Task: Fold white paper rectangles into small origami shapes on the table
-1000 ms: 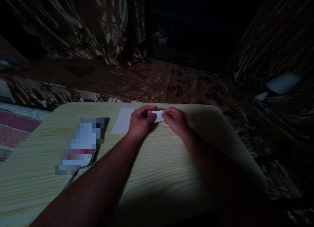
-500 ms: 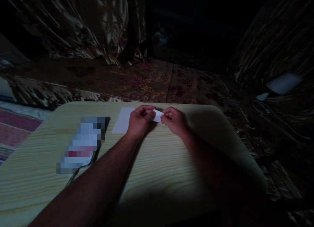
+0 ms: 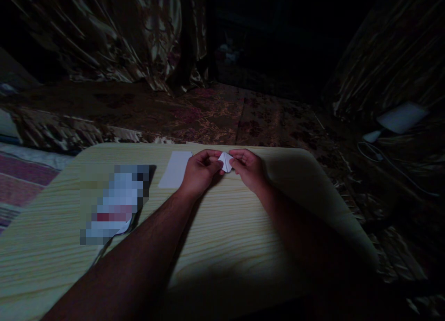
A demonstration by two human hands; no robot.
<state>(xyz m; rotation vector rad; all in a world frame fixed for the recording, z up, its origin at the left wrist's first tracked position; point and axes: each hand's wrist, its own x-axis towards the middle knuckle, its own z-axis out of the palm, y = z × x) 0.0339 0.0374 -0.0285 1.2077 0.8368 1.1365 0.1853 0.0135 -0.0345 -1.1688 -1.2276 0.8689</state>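
Observation:
Between my hands is a small piece of folded white paper (image 3: 225, 162), roughly diamond-shaped, with a dark crease or gap running down its middle. My left hand (image 3: 200, 173) pinches its left side between thumb and fingers. On the opposite side, my right hand (image 3: 249, 169) grips it the same way, thumb on the near face. Both hands are held low over the far part of the wooden table (image 3: 222, 237). Just left of my left hand lies a flat white sheet of paper (image 3: 174, 168); the hand covers part of its right side.
A pixelated device with a pale screen (image 3: 118, 196) lies at the table's left, a cable running from it. Beyond the far edge is a patterned cloth-covered seat (image 3: 208, 112). Right of the table are a white object (image 3: 401, 118) and a thin white cable (image 3: 370, 149).
The folded paper has been turned and now shows a pointed, diamond-like face with a dark middle line. My right fingers have closed in nearer to my left hand.

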